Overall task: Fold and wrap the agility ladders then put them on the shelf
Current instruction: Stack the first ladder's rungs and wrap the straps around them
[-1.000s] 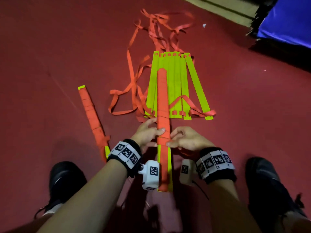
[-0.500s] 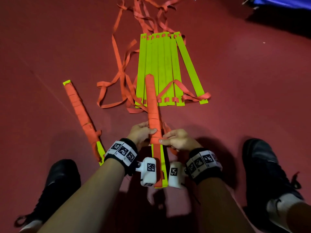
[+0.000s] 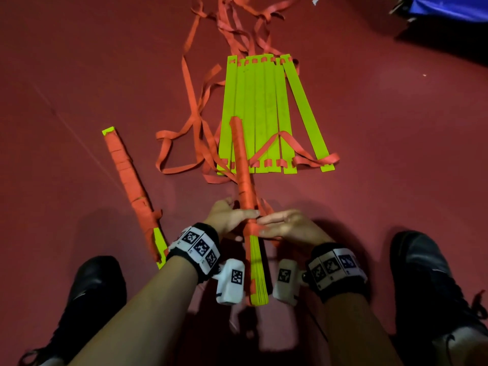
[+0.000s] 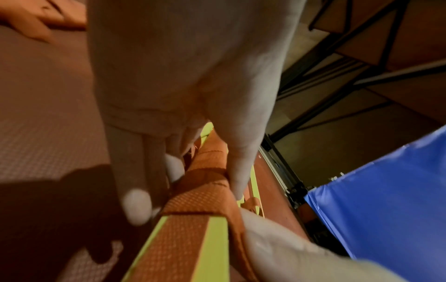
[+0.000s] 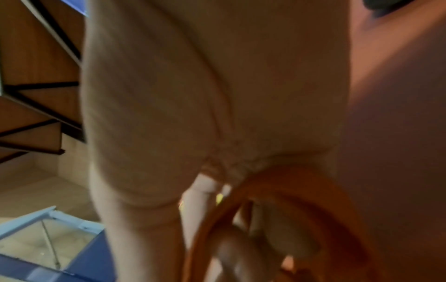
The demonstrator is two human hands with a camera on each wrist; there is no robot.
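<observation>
A stack of yellow-green rungs partly wound in orange strap, the ladder bundle (image 3: 245,186), points away from me between my hands. My left hand (image 3: 230,215) grips it, thumb across the top (image 4: 237,171) and fingers (image 4: 135,206) down the other side. My right hand (image 3: 284,226) holds the orange strap (image 5: 287,192) against the last turn of the wrap (image 4: 207,202); its fingers are blurred. A finished wrapped bundle (image 3: 132,180) lies on the floor at left. A third ladder (image 3: 264,114) lies flat ahead, its rungs side by side, with loose straps (image 3: 196,120) trailing.
My two black shoes (image 3: 89,294) (image 3: 427,286) stand on either side of the hands on the red floor (image 3: 396,154). A blue mat (image 3: 449,9) lies at the far right. A dark metal shelf frame (image 4: 357,80) shows in the left wrist view.
The bundle has come nearer and its far end has lifted. The right hand has shifted on the strap at the wrap's near end. The view has tilted down.
</observation>
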